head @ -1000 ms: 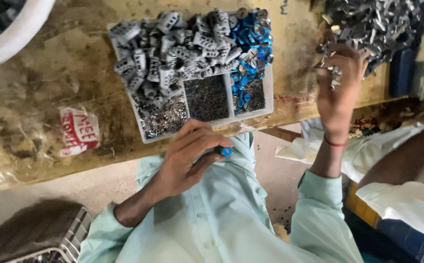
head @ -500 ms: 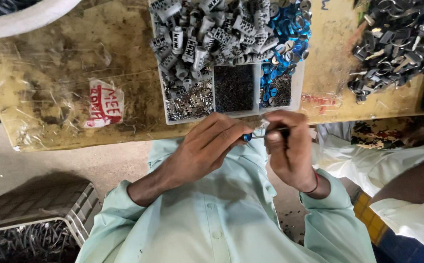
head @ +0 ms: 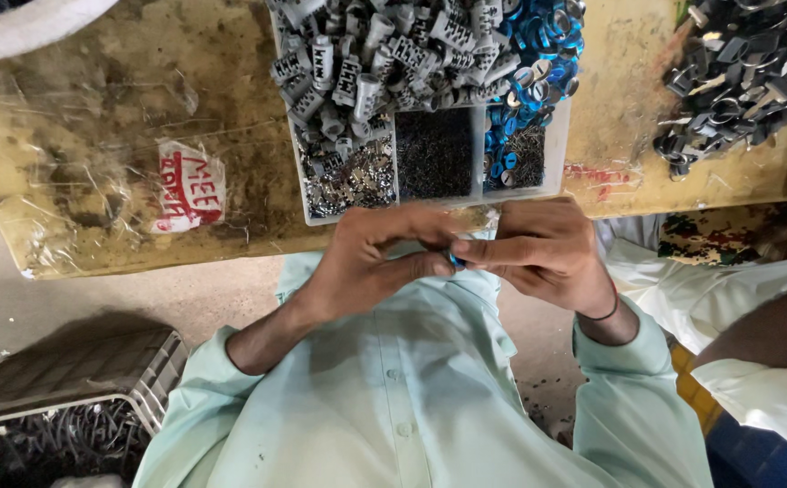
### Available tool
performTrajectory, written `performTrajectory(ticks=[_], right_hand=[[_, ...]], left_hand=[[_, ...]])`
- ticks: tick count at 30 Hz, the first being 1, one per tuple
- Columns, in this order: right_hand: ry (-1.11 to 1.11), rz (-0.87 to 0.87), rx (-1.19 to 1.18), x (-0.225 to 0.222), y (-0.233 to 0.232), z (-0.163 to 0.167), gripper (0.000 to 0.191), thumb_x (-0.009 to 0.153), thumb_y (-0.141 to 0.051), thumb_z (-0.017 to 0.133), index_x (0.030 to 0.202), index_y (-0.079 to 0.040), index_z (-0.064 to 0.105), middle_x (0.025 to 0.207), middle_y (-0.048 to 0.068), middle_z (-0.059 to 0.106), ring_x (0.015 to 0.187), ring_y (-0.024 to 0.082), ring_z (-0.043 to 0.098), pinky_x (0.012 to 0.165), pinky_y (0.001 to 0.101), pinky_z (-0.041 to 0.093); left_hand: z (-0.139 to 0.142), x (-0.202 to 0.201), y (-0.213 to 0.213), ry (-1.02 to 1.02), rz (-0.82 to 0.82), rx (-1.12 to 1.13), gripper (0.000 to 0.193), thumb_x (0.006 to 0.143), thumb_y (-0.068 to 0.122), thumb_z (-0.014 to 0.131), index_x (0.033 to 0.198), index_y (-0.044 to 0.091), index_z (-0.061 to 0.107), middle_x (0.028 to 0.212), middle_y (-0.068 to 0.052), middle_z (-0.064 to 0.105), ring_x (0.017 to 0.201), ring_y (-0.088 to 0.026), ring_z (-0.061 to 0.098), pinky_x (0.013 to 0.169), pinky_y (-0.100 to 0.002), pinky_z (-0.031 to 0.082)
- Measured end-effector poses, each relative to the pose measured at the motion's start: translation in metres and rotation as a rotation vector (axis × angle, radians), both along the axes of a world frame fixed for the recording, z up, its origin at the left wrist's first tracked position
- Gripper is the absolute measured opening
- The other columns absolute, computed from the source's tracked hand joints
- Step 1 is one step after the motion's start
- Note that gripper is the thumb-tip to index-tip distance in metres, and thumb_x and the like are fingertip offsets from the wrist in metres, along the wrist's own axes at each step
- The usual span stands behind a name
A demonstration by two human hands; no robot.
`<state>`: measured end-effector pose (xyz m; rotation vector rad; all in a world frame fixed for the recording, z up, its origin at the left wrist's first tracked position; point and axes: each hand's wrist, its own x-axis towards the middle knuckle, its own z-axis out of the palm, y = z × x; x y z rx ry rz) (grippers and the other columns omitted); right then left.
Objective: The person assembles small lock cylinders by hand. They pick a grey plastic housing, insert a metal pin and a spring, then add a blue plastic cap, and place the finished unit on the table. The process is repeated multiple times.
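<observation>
Blue part point(head: 455, 260), seemingly between both grips

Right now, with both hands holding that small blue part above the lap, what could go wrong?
The small blue part is pinched only at the fingertips of the left hand and right hand, off the table, so it might slip onto the floor. The divided tray sits at the table's near edge; a bump could possibly spill its parts.
</observation>
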<state>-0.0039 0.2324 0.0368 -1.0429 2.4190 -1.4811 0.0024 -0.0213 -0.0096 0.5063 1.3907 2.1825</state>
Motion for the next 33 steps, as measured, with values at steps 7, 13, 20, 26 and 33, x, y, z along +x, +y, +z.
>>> performTrajectory(ticks=[7,13,20,26,33], right_hand=[[-0.268,-0.284,-0.036,0.033,-0.016,-0.009,0.025,0.092,-0.003,0.080,0.108,-0.006,0.061,0.093,0.005,0.068,0.077,0.014,0.065,0.067,0.0308,0.050],[-0.449,-0.446,-0.145,0.051,-0.003,-0.004,0.023,0.106,-0.004,0.047,0.129,-0.004,0.050,0.090,0.002,0.058,0.066,0.006,0.053,0.057,0.0229,0.046],[-0.130,-0.275,0.203,0.037,-0.011,0.003,0.045,0.092,0.008,0.062,0.133,-0.005,0.048,0.087,0.009,0.061,0.069,0.017,0.062,0.062,0.0320,0.051],[0.077,-0.106,0.391,0.023,-0.022,0.027,0.059,0.086,0.007,0.069,0.138,0.001,0.042,0.106,0.017,0.070,0.076,0.030,0.069,0.063,0.0406,0.055],[0.084,-0.064,0.356,0.029,-0.023,0.017,0.077,0.085,-0.018,0.075,0.142,0.011,0.031,0.129,0.032,0.063,0.067,0.029,0.064,0.062,0.0466,0.055]], left_hand=[[0.002,0.012,0.006,0.690,0.285,-0.416,0.041,0.093,0.000,0.078,0.131,-0.007,0.064,0.117,-0.015,0.072,0.099,-0.023,0.072,0.082,-0.033,0.064],[0.005,0.005,0.009,0.777,0.384,-0.301,0.040,0.095,-0.004,0.077,0.132,0.000,0.062,0.118,-0.013,0.070,0.105,-0.026,0.070,0.084,-0.036,0.062],[0.010,0.006,0.003,0.628,0.255,-0.256,0.043,0.092,-0.004,0.081,0.130,0.000,0.061,0.118,-0.011,0.070,0.105,-0.026,0.069,0.087,-0.039,0.058],[0.003,0.008,0.001,0.684,0.205,-0.346,0.042,0.094,-0.004,0.078,0.133,-0.003,0.062,0.116,-0.010,0.069,0.103,-0.023,0.066,0.086,-0.039,0.059],[-0.012,0.015,0.012,0.843,0.293,-0.360,0.045,0.096,0.001,0.078,0.137,-0.001,0.060,0.122,-0.010,0.067,0.109,-0.023,0.069,0.094,-0.039,0.062]])
